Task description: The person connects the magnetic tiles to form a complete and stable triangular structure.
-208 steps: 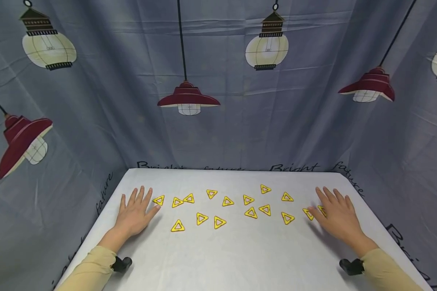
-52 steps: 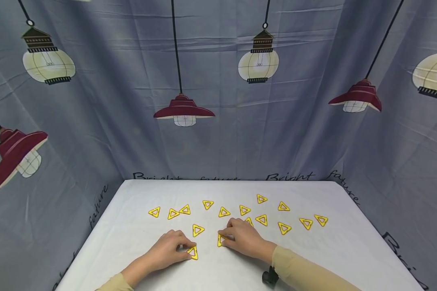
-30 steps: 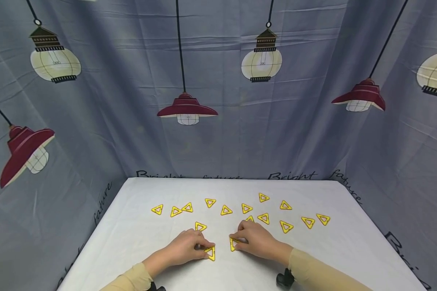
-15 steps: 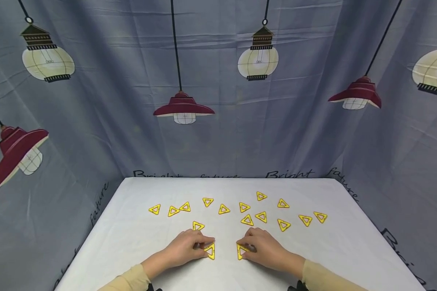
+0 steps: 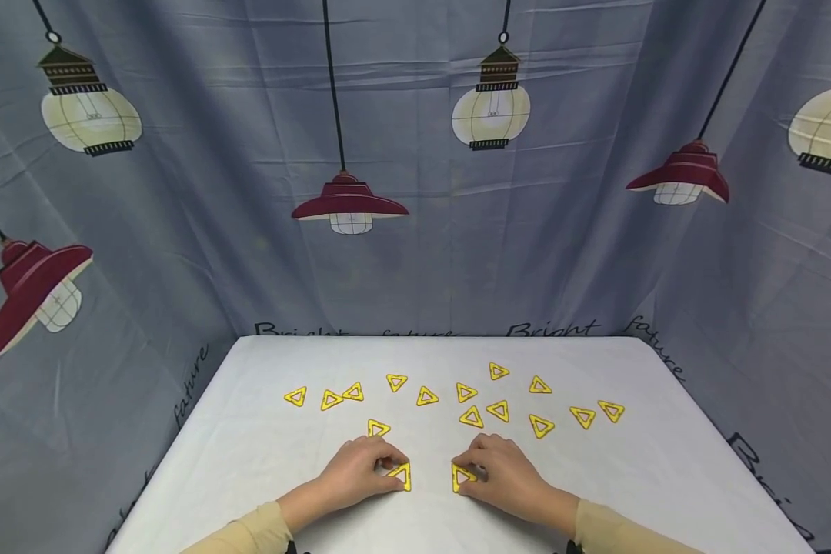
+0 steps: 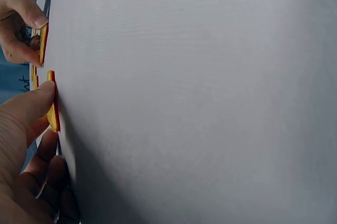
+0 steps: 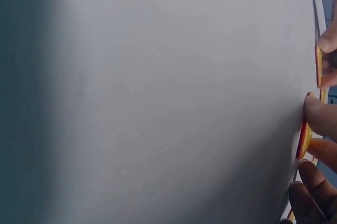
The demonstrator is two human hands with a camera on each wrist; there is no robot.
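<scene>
Two hollow yellow triangles with reddish undersides are held near the middle of the white table, a gap between them. My left hand [image 5: 360, 471] pinches the left triangle [image 5: 407, 478] between thumb and fingers, its straight side facing right. Opposite it, my right hand [image 5: 504, 473] pinches the right triangle [image 5: 455, 480], straight side facing left. The left wrist view shows the left-hand triangle [image 6: 53, 109] edge-on, close to the table surface. In the right wrist view the right-hand triangle [image 7: 303, 141] is likewise seen edge-on. Fingers cover part of each piece.
More yellow triangles lie scattered across the far half of the table [image 5: 284, 462]. One triangle [image 5: 377, 428] sits just beyond my left hand, another triangle [image 5: 471, 417] beyond my right. Grey-blue curtains [image 5: 415, 285] printed with lamps enclose the back and sides.
Both hands first lay spread at the table's sides; each then took a triangle. The left-hand piece moved right, the right-hand one moved right and nearer. Over the last half second both stay nearly still.
</scene>
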